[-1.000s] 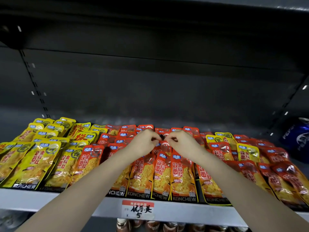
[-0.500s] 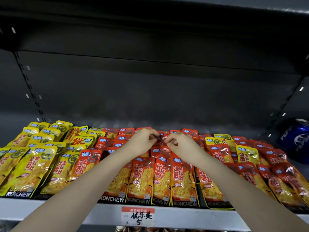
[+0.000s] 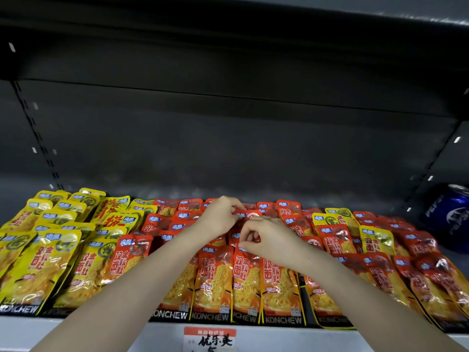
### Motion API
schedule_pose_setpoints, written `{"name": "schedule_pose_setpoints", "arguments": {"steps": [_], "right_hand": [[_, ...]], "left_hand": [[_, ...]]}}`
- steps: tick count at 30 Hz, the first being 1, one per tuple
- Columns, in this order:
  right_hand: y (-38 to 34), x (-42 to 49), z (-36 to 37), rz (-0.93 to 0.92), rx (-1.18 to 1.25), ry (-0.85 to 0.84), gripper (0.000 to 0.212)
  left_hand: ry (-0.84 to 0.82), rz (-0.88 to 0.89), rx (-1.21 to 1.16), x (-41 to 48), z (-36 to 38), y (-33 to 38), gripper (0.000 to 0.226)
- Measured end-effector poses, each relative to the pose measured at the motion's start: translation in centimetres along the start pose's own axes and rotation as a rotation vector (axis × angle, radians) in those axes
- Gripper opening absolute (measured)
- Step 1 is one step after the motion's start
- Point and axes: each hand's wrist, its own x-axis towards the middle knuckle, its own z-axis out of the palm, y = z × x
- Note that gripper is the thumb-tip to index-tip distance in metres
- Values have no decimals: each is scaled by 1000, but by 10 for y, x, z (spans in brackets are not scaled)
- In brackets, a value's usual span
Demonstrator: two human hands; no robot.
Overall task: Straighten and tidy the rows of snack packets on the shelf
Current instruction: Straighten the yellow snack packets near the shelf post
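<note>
The left hand (image 3: 220, 218) and right hand (image 3: 270, 240) each pinch red packets (image 3: 250, 214) in a tight grip near the back edge of the shelf (image 3: 101, 334), apparently to square the row.

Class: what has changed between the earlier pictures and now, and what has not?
The right hand has drawn toward the shelf front, parting from the left hand, and pinches a nearer red packet. The left hand still pinches a rear red packet. Other packets, blue can: unchanged.
</note>
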Motion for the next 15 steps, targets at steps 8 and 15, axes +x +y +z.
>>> {"name": "schedule_pose_setpoints", "arguments": {"steps": [8,15], "right_hand": [[-2,5,-2,-20,33,-9,17],[22,29,-15,188,7,165,23]], "left_hand": [[-12,-19,-8,4,0,-1,21],[-112,31,56,3,-1,0,28]]}}
